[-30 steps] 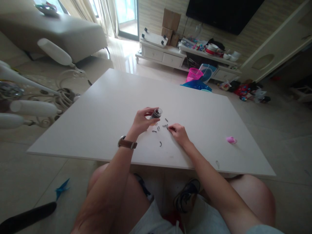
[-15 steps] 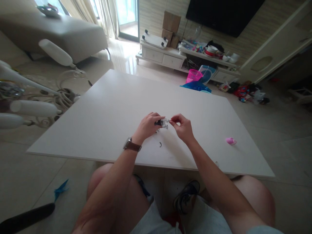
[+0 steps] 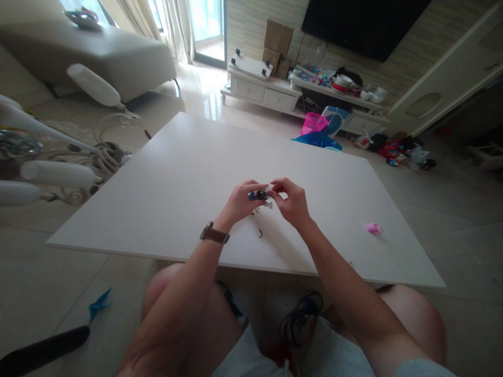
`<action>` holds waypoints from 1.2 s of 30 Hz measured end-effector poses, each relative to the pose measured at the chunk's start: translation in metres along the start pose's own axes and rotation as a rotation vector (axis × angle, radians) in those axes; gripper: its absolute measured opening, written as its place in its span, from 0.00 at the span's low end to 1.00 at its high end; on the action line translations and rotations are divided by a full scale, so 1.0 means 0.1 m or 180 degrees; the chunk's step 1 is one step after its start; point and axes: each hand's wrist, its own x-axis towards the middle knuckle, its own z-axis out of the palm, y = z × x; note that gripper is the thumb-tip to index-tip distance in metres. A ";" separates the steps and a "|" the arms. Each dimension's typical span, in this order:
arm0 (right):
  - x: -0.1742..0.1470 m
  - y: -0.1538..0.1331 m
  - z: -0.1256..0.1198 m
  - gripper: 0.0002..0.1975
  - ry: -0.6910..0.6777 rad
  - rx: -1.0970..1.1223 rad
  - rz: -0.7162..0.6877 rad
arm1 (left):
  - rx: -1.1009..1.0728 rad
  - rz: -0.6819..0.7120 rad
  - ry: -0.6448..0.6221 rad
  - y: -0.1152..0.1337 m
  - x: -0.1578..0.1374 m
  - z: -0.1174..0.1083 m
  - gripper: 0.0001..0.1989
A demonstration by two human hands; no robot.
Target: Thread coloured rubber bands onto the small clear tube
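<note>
My left hand (image 3: pixel 244 200), with a watch (image 3: pixel 214 232) on its wrist, is closed round a small clear bottle (image 3: pixel 264 194) with dark contents. The bottle lies nearly sideways above the table, its mouth toward the right. At that mouth my right hand (image 3: pixel 290 201) has thumb and fingertips pinched together; whatever they hold is hidden. Under the hands, a few small thin loops (image 3: pixel 270 205) rest on the white table (image 3: pixel 188 178). Closer to me lies a small dark curved piece (image 3: pixel 260 233).
A small pink object (image 3: pixel 374 229) sits on the table's right side, and a tiny pale item (image 3: pixel 351 265) near its front edge. White lamp parts (image 3: pixel 58 174) stand left of the table. Beyond the far edge are a pink basket (image 3: pixel 313 123) and a blue bag (image 3: pixel 319 140).
My right hand has moved left to the bottle's mouth. The small dark thing earlier visible at its fingertips no longer shows. The bottle has turned slightly, showing a blue patch.
</note>
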 end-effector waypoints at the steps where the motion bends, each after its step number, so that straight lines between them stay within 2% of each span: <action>1: 0.00 -0.01 0.01 0.04 0.0028 0.0038 -0.0002 | -0.0068 -0.0013 0.0008 0.00 0.00 0.00 0.21; 8: 0.03 -0.10 0.00 0.04 0.0295 -0.0069 -0.0188 | -0.0424 -0.0093 0.0105 0.01 0.00 0.01 0.21; 10: 0.06 -0.02 -0.04 0.05 0.0563 -0.0065 -0.0103 | -0.0649 -0.0205 0.0175 0.00 0.01 0.01 0.23; 12: 0.07 0.14 -0.07 0.05 0.0649 -0.0200 0.0201 | -0.0998 -0.0383 0.0381 -0.02 0.03 -0.02 0.24; 13: 0.05 0.24 -0.07 0.06 0.0517 -0.0342 0.0458 | -0.1144 -0.0475 0.0551 -0.03 0.04 -0.04 0.24; 16: -0.12 0.55 -0.03 0.10 -0.0326 -0.0873 0.1413 | -0.1252 -0.0658 0.1124 -0.05 0.06 -0.12 0.24; 18: -0.29 0.68 0.06 0.13 -0.0589 -0.1163 0.1729 | -0.1272 -0.0719 0.1355 -0.05 0.07 -0.16 0.23; 23: -0.54 0.70 0.33 0.13 -0.0368 -0.1212 0.1574 | -0.1383 -0.0765 0.1514 -0.06 0.07 -0.17 0.24; 28: -0.44 0.71 0.44 0.02 -0.0616 -0.1099 0.1379 | -0.1299 -0.0771 0.1435 -0.07 0.07 -0.16 0.24; 31: -0.37 0.79 0.42 0.07 -0.0746 -0.1026 0.1132 | -0.1258 -0.0770 0.1412 -0.07 0.07 -0.16 0.24; 36: -0.23 0.95 0.35 0.07 -0.0213 -0.0979 0.1021 | -0.1224 -0.0738 0.1418 -0.07 0.07 -0.19 0.24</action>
